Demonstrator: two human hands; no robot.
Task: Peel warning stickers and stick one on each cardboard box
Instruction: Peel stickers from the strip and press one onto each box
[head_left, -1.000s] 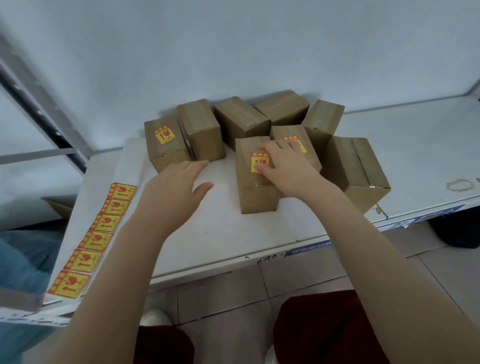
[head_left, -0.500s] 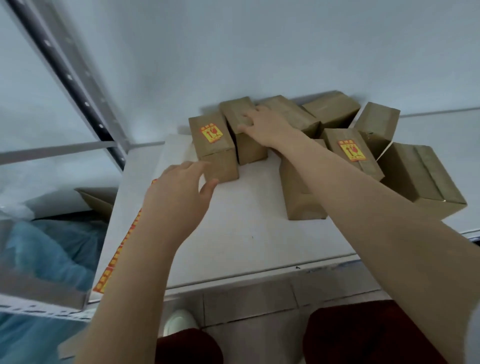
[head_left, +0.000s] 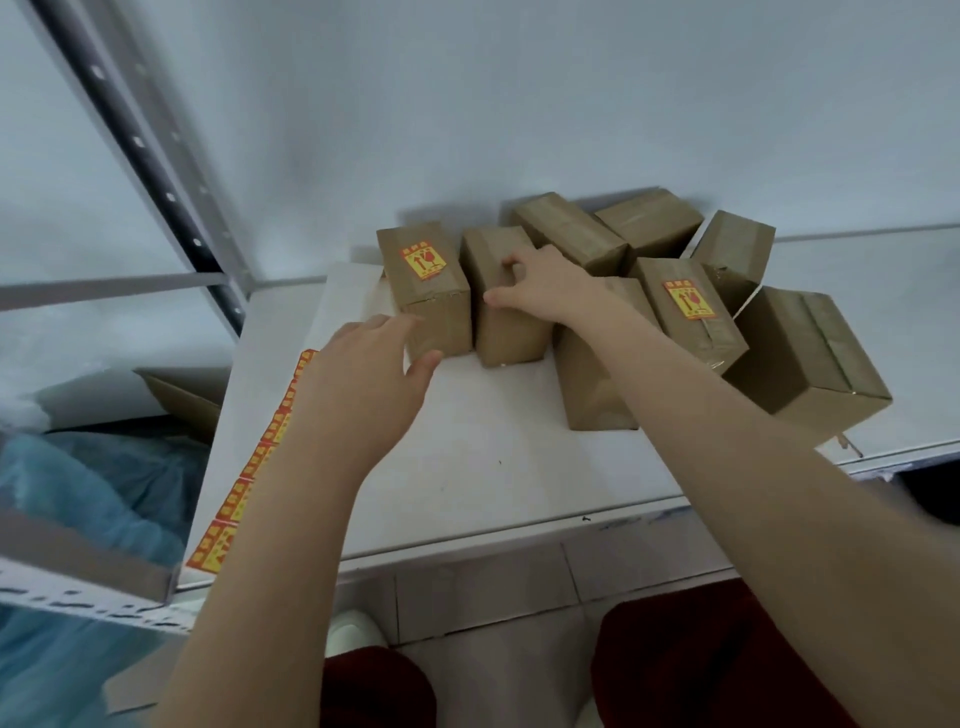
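Right hand (head_left: 540, 283) grips the bare box (head_left: 506, 332), fingers curled over its top; the box's long axis runs away from the person. Left of it stands a labelled box (head_left: 434, 317). Left hand (head_left: 363, 374), open, is nearer the sticker strip (head_left: 208, 552), just left of its forearm.

- A white shelf board (head_left: 493, 467) is seen carrying a cluster of cardboard boxes.
- A labelled box (head_left: 431, 322) is stood upright near the back left corner.
- A plain box (head_left: 506, 332) is set against the labelled box's right side.
- A sticker strip (head_left: 249, 467) is laid along the board's edge, left of the labelled box and nearer the camera.
- Further right of the labelled box, a front box (head_left: 592, 384), a second stickered box (head_left: 691, 312) and a large box (head_left: 810, 353) are grouped.
- Three back boxes (head_left: 566, 228) are packed behind these.
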